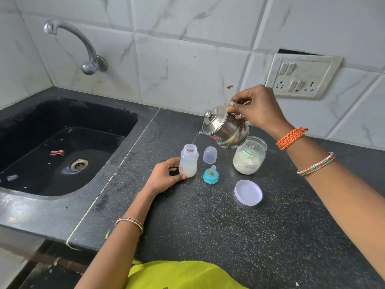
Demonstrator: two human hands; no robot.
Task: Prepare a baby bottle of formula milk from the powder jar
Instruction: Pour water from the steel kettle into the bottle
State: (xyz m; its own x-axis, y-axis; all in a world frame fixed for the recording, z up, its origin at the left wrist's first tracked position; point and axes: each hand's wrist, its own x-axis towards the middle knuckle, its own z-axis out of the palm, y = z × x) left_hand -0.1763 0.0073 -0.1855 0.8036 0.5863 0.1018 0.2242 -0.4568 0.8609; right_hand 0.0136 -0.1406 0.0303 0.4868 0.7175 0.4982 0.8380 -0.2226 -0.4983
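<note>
Water runs in a thin stream from the spout of a small steel kettle [226, 127] into the open mouth of the baby bottle [188, 160], which stands upright on the dark counter [208, 226], near the sink [62, 147]. The right hand [257, 108] has its fingers curled round the kettle's handle and tips the kettle toward the bottle. The left hand [164, 175] steadies the bottle low down, thumb and fingers curved against its side.

Judging from the head view, the only one given, the task is about midway. The powder jar [250, 156] is already open, standing just right of the kettle with white powder inside, and its lid [248, 192] lies apart on the counter, nearer the person. The lower part of the bottle looks whitish, so powder has probably gone in already, though through the cloudy plastic I cannot tell how much of that is powder and how much is liquid. Filling is under way and the level is low.

Left to do: finish pouring, set the kettle down, and screw on the blue ring with the teat [210, 175], which stands on the counter just beside the bottle. The clear cap [210, 154] waits behind it. Shaking the bottle and closing the jar also appear to remain.
</note>
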